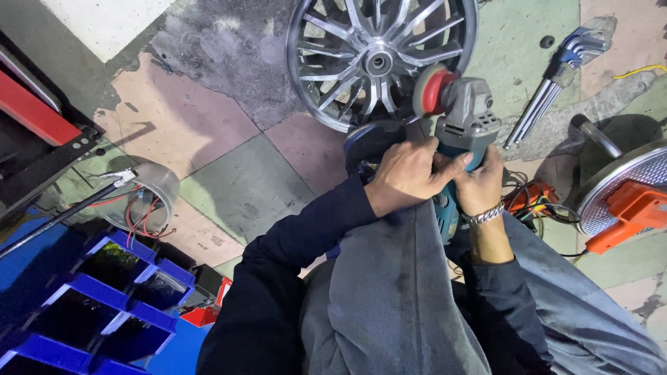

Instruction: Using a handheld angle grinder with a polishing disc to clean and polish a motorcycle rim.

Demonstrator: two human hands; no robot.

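1. Left hand (406, 173) closed over body of angle grinder (462, 125); fingers curled tight on housing.
2. Right hand (479, 184) wrapped round same grinder from other side; bracelet at wrist.
3. Grinder held above lap, red pad just beside alloy wheel (379, 59); contact not discernible.

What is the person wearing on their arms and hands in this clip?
Both arms are in dark navy long sleeves, the cuffs ending at the wrists. The left hand is bare, with no glove or jewellery showing. The right hand is also bare, with a silver metal link bracelet at the wrist.
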